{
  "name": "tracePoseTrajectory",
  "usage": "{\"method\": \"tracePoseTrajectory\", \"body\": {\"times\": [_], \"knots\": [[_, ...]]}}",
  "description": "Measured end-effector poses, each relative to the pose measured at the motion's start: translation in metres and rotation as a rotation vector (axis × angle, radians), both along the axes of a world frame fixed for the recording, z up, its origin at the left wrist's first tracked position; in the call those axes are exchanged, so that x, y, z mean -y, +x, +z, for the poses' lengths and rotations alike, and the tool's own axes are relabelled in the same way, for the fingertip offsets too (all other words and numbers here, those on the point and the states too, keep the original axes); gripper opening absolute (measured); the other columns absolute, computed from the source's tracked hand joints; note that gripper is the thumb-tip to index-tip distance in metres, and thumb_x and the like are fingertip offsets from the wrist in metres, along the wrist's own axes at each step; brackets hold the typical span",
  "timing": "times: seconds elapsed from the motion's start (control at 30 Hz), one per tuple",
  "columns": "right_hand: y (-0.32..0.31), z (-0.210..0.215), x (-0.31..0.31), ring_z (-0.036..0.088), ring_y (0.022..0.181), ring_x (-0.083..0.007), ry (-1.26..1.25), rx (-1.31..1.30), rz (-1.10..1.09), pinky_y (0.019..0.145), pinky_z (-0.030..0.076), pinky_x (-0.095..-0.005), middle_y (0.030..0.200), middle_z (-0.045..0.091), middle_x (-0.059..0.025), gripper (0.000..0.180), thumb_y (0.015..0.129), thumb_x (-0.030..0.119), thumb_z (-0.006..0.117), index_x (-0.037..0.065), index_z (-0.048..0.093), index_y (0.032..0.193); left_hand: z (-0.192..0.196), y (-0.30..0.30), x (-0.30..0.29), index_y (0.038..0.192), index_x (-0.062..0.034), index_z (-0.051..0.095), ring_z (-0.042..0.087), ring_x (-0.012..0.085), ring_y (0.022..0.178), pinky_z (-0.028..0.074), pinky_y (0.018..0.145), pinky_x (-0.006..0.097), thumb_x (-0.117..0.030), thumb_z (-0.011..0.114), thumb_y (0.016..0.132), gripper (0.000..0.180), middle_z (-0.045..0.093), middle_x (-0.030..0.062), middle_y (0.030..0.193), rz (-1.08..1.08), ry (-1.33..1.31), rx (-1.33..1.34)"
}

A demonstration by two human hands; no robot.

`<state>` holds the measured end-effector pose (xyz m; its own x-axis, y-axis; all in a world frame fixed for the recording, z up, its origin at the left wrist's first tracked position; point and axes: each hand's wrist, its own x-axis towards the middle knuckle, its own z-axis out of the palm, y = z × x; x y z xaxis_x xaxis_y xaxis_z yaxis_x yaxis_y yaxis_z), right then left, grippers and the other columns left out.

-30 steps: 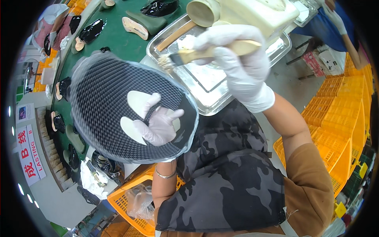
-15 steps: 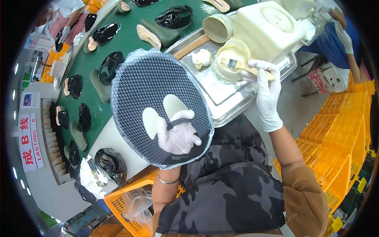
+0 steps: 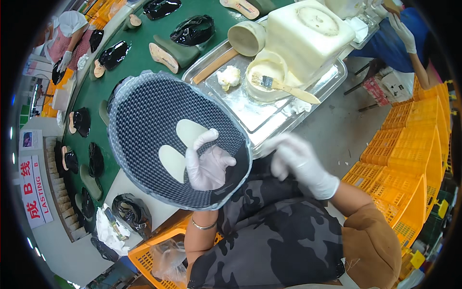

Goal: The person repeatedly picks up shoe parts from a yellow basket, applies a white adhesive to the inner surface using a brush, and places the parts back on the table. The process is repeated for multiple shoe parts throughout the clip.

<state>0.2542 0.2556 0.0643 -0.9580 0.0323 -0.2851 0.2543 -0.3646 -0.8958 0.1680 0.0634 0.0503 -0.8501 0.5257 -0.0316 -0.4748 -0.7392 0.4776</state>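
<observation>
- Because it bows only a little at its rim while held up, the round mesh disc [image 3: 159, 125] looks light and springy rather than rigid; its dark honeycomb face should give decent grip to a glove, and I'd judge the edge or the flat underside the sensible places to take it.
- On its face lie two pale insole pieces [image 3: 180, 147], thin and floppy by the look of them, the sort that would slide off if the disc tipped.
- Spread flat against the disc's lower part, the left hand [image 3: 208, 166] has its gloved fingers [image 3: 206, 138] apart; the thumb tip touches the nearer pale piece, and the palm seems to steady the disc.
- Just to the right and clear of the disc's rim, the right hand [image 3: 296, 161] is blurred, its fingers loosely apart and holding nothing that I can see.
- Beyond the disc sits a metal tray [image 3: 269, 113] with a brush [image 3: 284, 86] resting across a cream glue bowl [image 3: 262, 79].
- Farther off, the green surface [image 3: 144, 53] carries black shoe uppers [image 3: 192, 30].
</observation>
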Motion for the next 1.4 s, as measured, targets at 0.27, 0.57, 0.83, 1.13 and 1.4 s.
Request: {"method": "tracePoseTrajectory", "body": {"times": [0.27, 0.57, 0.83, 1.13, 1.4], "knots": [[-0.016, -0.011, 0.045, 0.055, 0.061, -0.0111, -0.949, 0.312, 0.278, 0.049, 0.047, -0.0193, 0.085, 0.058, -0.0027, 0.039, 0.089, 0.039, 0.048, 0.005, 0.052, 0.109, -0.010, 0.002, 0.008, 0.119, -0.0037, 0.038, 0.053, 0.0177, 0.058, 0.044, 0.042, 0.024, -0.029, 0.035, 0.095, 0.035, 0.053, 0.0125, 0.088, -0.035, -0.321, -0.088], [-0.068, 0.058, -0.017, 0.052, 0.048, -0.0112, -0.501, 0.008, 0.086, 0.043, 0.039, -0.0222, 0.063, 0.054, -0.0008, 0.028, 0.089, 0.037, 0.050, 0.010, 0.051, 0.081, -0.016, -0.045, 0.014, 0.126, 0.0013, 0.040, 0.044, 0.0240, 0.114, 0.032, 0.099, 0.031, -0.002, 0.052, 0.083, 0.045, 0.046, 0.0136, 0.123, 0.109, -0.643, -0.570], [-0.193, 0.119, -0.120, 0.057, 0.062, -0.0101, 0.198, -0.340, -0.140, 0.054, 0.045, -0.0195, 0.074, 0.058, -0.0044, 0.024, 0.088, 0.029, 0.053, 0.008, 0.049, 0.099, -0.050, -0.134, 0.036, 0.113, -0.0010, 0.049, 0.042, 0.0320, 0.110, 0.033, 0.095, 0.041, -0.016, 0.058, 0.079, 0.038, 0.049, 0.0158, 0.116, 0.583, -1.752, -1.294], [-0.334, 0.083, -0.232, 0.057, 0.052, -0.0102, 1.286, -0.183, -0.150, 0.047, 0.045, -0.0249, 0.061, 0.052, 0.0001, 0.026, 0.081, 0.024, 0.063, 0.007, 0.044, 0.075, -0.042, -0.130, 0.025, 0.115, -0.0029, 0.048, 0.038, 0.0397, 0.112, 0.030, 0.095, 0.046, -0.016, 0.059, 0.077, 0.041, 0.045, 0.0177, 0.120, 0.473, -1.934, -1.352], [-0.388, 0.066, -0.253, 0.063, 0.079, -0.0305, 1.920, 0.083, 0.109, 0.073, 0.049, -0.0387, 0.080, 0.064, -0.0176, 0.032, 0.079, 0.031, 0.059, 0.002, 0.063, 0.091, -0.038, -0.130, 0.025, 0.114, -0.0019, 0.049, 0.037, 0.0403, 0.112, 0.030, 0.094, 0.048, -0.014, 0.061, 0.073, 0.044, 0.044, 0.0186, 0.120, 0.424, -1.965, -1.286]]}}
